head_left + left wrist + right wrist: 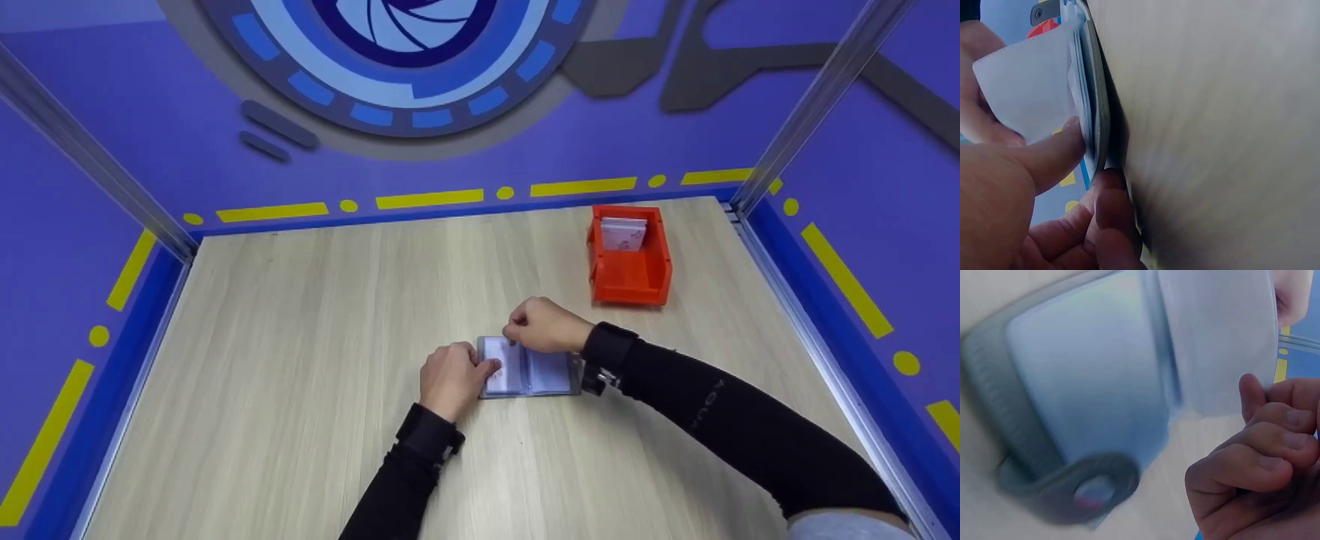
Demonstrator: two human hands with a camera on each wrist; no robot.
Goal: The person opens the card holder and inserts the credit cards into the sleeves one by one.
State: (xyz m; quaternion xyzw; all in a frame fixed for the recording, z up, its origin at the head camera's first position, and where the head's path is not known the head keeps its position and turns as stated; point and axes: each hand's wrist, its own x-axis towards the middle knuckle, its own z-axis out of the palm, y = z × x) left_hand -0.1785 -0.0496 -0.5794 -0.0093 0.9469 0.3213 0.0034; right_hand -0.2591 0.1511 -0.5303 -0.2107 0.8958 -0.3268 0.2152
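Note:
A small grey card holder lies spread on the table, its pages made of clear plastic sleeves. At its left side my left hand grips the edge. The left wrist view shows the left thumb on top of the stacked pages and the fingers beneath the cover. My right hand is over the holder's far edge. In the right wrist view its thumb and index finger pinch the edge of a raised sleeve page, with the other fingers curled. A strap with a snap button hangs off the cover.
An orange-red bin stands at the back right of the wooden table, with a stack of cards at its far end. Blue-purple panels with yellow markings wall the table at the back and both sides.

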